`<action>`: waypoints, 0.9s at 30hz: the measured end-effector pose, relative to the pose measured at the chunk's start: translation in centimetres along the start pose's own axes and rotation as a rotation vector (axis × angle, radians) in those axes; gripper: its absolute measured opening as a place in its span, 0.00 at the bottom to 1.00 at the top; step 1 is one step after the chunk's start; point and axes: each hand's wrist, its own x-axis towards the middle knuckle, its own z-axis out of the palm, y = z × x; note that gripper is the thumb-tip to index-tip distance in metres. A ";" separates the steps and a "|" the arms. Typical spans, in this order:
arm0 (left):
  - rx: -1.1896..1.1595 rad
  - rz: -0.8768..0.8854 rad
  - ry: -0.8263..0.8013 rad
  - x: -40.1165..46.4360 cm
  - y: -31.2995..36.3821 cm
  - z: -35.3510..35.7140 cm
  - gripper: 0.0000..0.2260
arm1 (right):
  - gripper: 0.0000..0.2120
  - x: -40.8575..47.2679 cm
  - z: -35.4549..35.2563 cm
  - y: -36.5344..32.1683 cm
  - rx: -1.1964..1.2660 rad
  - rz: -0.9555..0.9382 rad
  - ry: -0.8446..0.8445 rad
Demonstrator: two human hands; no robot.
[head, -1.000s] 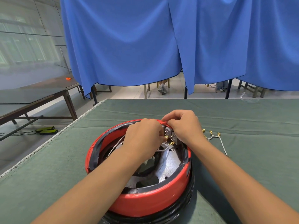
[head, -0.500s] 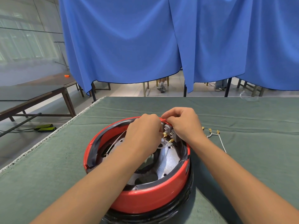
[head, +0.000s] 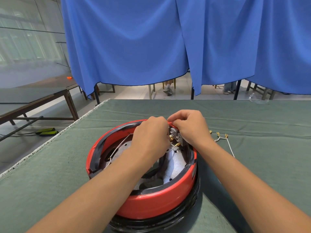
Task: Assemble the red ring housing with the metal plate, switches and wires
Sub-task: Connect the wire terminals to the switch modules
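The red ring housing (head: 151, 202) stands on a black base on the green table, with the metal plate (head: 175, 165) lying inside it. Grey switches (head: 175, 134) with brass terminals sit at the ring's far inner wall. My left hand (head: 149, 137) reaches inside, fingers closed on a white wire's brass terminal (head: 176, 145) at the switches. My right hand (head: 190, 128) grips the ring's far rim and the switch block from the right. Another white wire (head: 117, 147) runs across the plate on the left.
A loose white wire harness (head: 223, 140) with brass terminals lies on the green cloth right of the housing. The table's left edge (head: 50, 142) runs diagonally. Blue curtains (head: 151, 44) hang behind; a dark table (head: 33, 96) stands at left.
Both hands stay at the switches with only slight finger shifts. The view has tilted a little, so the housing sits slightly higher in the frame.
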 end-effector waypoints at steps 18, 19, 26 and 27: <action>0.004 0.041 0.008 0.0 -0.4 0.1 0.07 | 0.09 -0.1 -0.3 -0.2 -0.269 0.025 0.131; -0.002 0.049 0.002 0.1 -0.4 0.0 0.07 | 0.07 -0.1 -0.3 -0.2 -0.267 0.027 0.130; 0.016 0.068 0.025 0.3 -0.6 0.2 0.07 | 0.02 0.0 -0.3 -0.1 -0.278 0.025 0.142; 0.026 0.071 0.029 0.3 -0.5 0.2 0.07 | 0.02 0.0 -0.3 -0.1 -0.285 0.020 0.146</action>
